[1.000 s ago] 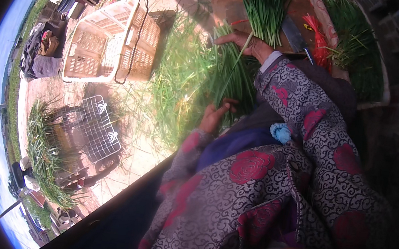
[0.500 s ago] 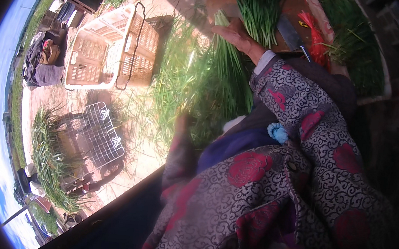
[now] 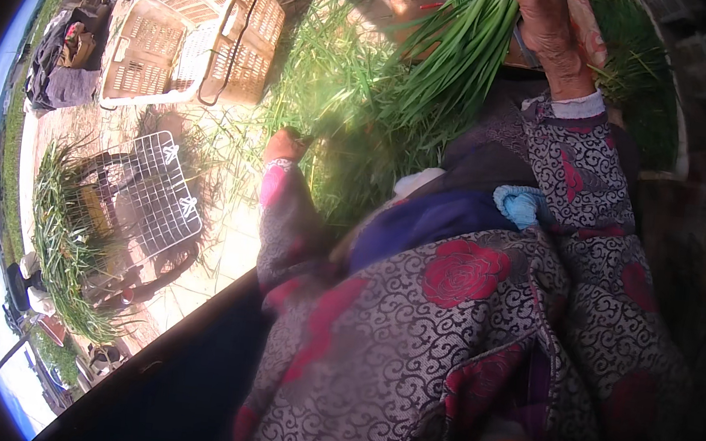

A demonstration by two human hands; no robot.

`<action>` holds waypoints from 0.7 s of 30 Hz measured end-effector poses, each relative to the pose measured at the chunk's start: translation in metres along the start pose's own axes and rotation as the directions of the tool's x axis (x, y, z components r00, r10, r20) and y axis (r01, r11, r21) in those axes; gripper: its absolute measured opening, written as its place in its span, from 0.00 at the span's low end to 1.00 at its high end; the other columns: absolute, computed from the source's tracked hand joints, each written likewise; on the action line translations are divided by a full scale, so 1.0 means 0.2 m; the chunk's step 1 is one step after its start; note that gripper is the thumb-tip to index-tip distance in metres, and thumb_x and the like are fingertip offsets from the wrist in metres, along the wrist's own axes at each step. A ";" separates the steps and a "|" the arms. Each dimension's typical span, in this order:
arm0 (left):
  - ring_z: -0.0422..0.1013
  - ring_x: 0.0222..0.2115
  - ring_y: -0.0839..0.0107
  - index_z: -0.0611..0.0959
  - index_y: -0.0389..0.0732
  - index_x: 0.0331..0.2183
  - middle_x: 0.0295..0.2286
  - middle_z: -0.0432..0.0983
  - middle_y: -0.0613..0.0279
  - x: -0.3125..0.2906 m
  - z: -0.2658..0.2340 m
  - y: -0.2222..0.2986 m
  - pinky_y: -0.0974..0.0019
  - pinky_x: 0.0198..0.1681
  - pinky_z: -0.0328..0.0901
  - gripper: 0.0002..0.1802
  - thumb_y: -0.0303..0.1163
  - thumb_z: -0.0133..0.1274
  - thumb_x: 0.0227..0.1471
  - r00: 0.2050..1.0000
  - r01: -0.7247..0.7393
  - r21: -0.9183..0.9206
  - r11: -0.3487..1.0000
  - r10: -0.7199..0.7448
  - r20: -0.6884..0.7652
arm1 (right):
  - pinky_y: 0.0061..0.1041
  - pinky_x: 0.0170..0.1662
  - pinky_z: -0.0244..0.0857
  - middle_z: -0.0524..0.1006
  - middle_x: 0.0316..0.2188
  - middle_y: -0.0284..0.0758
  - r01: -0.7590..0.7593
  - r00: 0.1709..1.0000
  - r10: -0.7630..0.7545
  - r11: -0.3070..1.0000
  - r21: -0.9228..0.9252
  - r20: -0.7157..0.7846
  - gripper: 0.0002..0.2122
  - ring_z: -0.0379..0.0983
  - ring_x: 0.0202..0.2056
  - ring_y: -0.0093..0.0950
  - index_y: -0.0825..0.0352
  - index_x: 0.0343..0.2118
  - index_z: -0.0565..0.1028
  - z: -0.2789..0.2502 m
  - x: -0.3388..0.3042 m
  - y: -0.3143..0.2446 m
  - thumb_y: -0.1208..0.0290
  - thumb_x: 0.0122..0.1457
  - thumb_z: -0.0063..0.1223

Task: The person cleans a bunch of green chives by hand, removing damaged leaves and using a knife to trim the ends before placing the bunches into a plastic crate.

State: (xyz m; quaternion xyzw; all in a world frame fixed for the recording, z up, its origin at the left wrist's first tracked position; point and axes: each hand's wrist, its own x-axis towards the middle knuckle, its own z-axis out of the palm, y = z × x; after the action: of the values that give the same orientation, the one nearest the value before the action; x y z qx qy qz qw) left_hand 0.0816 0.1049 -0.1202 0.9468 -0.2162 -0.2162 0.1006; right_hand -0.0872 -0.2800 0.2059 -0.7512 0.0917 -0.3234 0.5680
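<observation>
My right hand (image 3: 554,31) is at the top of the view, shut on a thick bunch of long green leaves (image 3: 465,56) that hangs down toward my lap. My left hand (image 3: 285,143), at the end of a patterned sleeve with a pink cuff, reaches out into a loose heap of the same green leaves (image 3: 341,90) on the ground. Its fingers are buried among the leaves, so its grip is hidden. My patterned grey and red jacket fills the lower right.
A cream plastic crate (image 3: 192,31) with a wire handle lies beyond the heap. A white wire basket (image 3: 154,191) sits at the left beside another pile of greens (image 3: 66,251). More greens (image 3: 636,61) lie at the top right. A blue cloth (image 3: 518,205) rests on my lap.
My right hand has lifted the bunch higher and nearer the camera. My left hand has slid out to the left into the loose leaves. The view has tilted down.
</observation>
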 end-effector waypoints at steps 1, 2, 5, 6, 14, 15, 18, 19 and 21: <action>0.78 0.36 0.52 0.86 0.48 0.36 0.33 0.82 0.51 -0.03 -0.07 0.05 0.53 0.40 0.72 0.21 0.53 0.64 0.44 0.996 -0.008 -0.052 0.999 0.003 -0.086 | 0.25 0.39 0.72 0.79 0.34 0.33 0.144 0.973 -0.153 0.987 0.066 0.170 0.12 0.76 0.35 0.25 0.68 0.46 0.76 -0.13 0.01 0.10 0.74 0.59 0.54; 0.78 0.36 0.53 0.86 0.46 0.36 0.34 0.82 0.52 0.01 -0.07 0.15 0.54 0.41 0.72 0.21 0.50 0.64 0.45 0.988 -0.092 -0.148 0.985 0.072 -0.135 | 0.26 0.47 0.73 0.80 0.40 0.34 0.257 0.910 -0.278 0.960 0.108 0.309 0.14 0.77 0.44 0.26 0.66 0.50 0.75 -0.32 -0.03 0.21 0.74 0.62 0.51; 0.78 0.37 0.54 0.85 0.43 0.37 0.35 0.82 0.51 0.08 -0.15 0.42 0.58 0.43 0.71 0.17 0.42 0.63 0.47 0.929 -0.340 -0.339 0.877 0.258 -0.263 | 0.24 0.36 0.72 0.80 0.35 0.36 -0.190 0.978 0.178 0.976 0.111 0.104 0.11 0.77 0.36 0.24 0.68 0.44 0.76 -0.52 -0.23 0.17 0.71 0.59 0.55; 0.78 0.39 0.54 0.85 0.42 0.38 0.37 0.82 0.51 0.07 -0.21 0.60 0.58 0.44 0.71 0.16 0.37 0.64 0.46 0.881 -0.451 -0.306 0.838 0.363 -0.304 | 0.24 0.37 0.73 0.80 0.36 0.35 -0.236 0.971 0.235 0.971 0.022 0.040 0.11 0.78 0.36 0.25 0.68 0.44 0.76 -0.59 -0.32 0.19 0.73 0.59 0.55; 0.72 0.47 0.46 0.77 0.37 0.48 0.49 0.72 0.45 0.42 -0.03 1.44 0.52 0.50 0.67 0.26 0.36 0.61 0.48 0.483 -0.872 -0.151 0.465 0.774 -0.410 | 0.24 0.39 0.70 0.78 0.34 0.33 -0.372 0.840 0.502 0.810 0.454 -0.207 0.08 0.75 0.35 0.23 0.66 0.42 0.76 -0.62 -0.63 0.19 0.72 0.60 0.53; 0.70 0.48 0.45 0.76 0.36 0.49 0.50 0.71 0.44 0.50 0.00 1.46 0.52 0.51 0.66 0.27 0.38 0.60 0.48 0.447 -0.882 -0.063 0.467 0.787 -0.425 | 0.24 0.39 0.70 0.78 0.35 0.33 -0.377 0.846 0.494 0.819 0.433 -0.199 0.09 0.75 0.35 0.23 0.67 0.42 0.75 -0.57 -0.61 0.16 0.72 0.60 0.52; 0.66 0.52 0.46 0.74 0.35 0.50 0.51 0.70 0.42 0.63 0.09 1.63 0.53 0.57 0.62 0.30 0.41 0.59 0.49 0.743 -0.658 -0.197 0.727 0.585 -0.325 | 0.26 0.39 0.72 0.79 0.35 0.36 -0.355 0.867 0.463 0.833 0.425 -0.184 0.09 0.76 0.34 0.25 0.67 0.41 0.75 -0.57 -0.63 0.15 0.72 0.60 0.53; 0.63 0.54 0.48 0.73 0.33 0.51 0.50 0.70 0.42 0.64 0.11 1.67 0.53 0.60 0.57 0.33 0.45 0.58 0.49 0.778 -0.611 -0.188 0.769 0.541 -0.319 | 0.26 0.40 0.71 0.79 0.35 0.36 -0.361 0.857 0.479 0.821 0.442 -0.190 0.10 0.75 0.35 0.25 0.67 0.42 0.74 -0.58 -0.64 0.17 0.71 0.60 0.53; 0.66 0.52 0.49 0.75 0.34 0.48 0.49 0.72 0.43 0.66 0.14 1.72 0.54 0.57 0.60 0.29 0.42 0.58 0.48 0.709 -0.647 -0.059 0.761 0.571 -0.414 | 0.26 0.40 0.71 0.79 0.36 0.36 -0.371 0.838 0.508 0.799 0.473 -0.201 0.10 0.75 0.35 0.25 0.68 0.43 0.74 -0.60 -0.64 0.19 0.70 0.60 0.53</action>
State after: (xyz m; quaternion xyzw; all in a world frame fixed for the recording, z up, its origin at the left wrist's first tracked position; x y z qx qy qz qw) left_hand 0.0498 -0.2616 -0.0956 0.8293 -0.4715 -0.0080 0.3000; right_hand -0.2482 -0.3225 0.1390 -0.5077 0.2848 -0.3091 0.7520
